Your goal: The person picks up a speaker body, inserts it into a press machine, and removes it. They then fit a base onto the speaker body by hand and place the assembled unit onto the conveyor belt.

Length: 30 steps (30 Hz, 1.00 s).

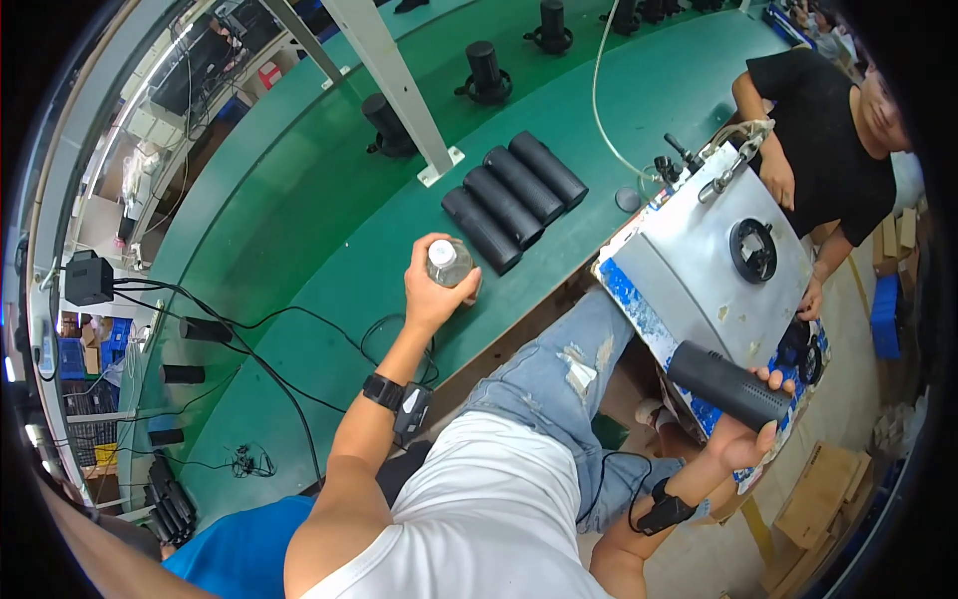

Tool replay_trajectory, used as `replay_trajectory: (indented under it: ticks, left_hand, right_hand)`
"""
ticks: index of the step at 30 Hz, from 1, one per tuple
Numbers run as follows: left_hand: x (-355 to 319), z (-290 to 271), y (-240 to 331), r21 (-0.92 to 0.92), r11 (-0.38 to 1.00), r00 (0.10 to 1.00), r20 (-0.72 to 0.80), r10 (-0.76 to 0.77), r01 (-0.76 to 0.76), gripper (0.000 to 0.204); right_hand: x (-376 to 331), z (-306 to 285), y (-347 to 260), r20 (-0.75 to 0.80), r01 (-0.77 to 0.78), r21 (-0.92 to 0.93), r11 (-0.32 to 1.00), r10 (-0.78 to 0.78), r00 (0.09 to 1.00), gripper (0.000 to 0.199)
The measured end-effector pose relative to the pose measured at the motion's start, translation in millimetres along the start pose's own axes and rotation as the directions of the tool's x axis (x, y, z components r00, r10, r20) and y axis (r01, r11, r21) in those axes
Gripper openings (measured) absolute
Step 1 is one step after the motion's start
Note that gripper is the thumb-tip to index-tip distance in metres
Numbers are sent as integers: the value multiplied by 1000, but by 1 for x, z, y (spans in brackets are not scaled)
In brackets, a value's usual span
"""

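My left hand (429,302) is wrapped round a clear bottle (451,268) with a white cap, over the green worktable (329,290). Beyond the bottle, several black cylinders (481,232) lie side by side on the table. On the right, my right hand (740,441) grips the lower end of another black cylinder (723,381), which has rows of small holes along it. This cylinder is tilted and held in front of a silver metal box (689,250). A round black fitting (752,251) sits on the box's face.
A person in a black shirt (823,130) stands behind the metal box, one hand (810,299) by its edge. A white post (399,90) rises from the table. Black parts with round bases (484,75) stand along the far side. Black cables (269,384) run at left; cardboard boxes (813,499) lie lower right.
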State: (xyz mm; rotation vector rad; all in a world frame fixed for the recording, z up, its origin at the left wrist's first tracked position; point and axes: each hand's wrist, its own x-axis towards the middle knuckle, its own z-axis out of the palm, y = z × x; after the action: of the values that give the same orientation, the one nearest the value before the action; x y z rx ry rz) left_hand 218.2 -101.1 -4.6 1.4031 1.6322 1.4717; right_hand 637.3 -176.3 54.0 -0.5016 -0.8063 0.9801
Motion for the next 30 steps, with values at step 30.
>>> replay_trajectory:
  ticks: [30]
  left_hand:
    - [489, -36, 428, 626, 718, 682, -382, 624, -306, 89]
  right_hand:
    - [12, 31, 2, -341, -44, -177, 983, -20, 940, 59]
